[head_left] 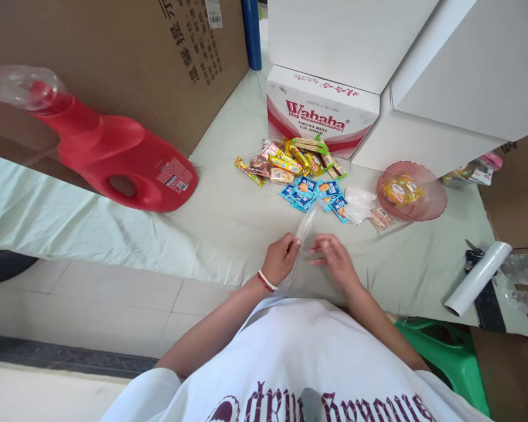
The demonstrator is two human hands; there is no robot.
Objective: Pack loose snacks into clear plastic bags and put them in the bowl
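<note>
My left hand, with a beaded bracelet at the wrist, is closed around a clear plastic bag, thumb on top. The see-through film stands up past the fist and hangs down below it. Close on the right, my right hand has its fingers apart and slightly blurred, with nothing visible in them. Beyond both hands lie several blue snack packets and a crumpled white plastic bag. Behind these is a heap of wrapped snacks in yellow, brown and green.
A pink bowl with yellow packets stands right, a small packet beside it. A Wahaba-style water carton backs the heap. Left is a red jug before a brown carton. A film roll and green stool are right.
</note>
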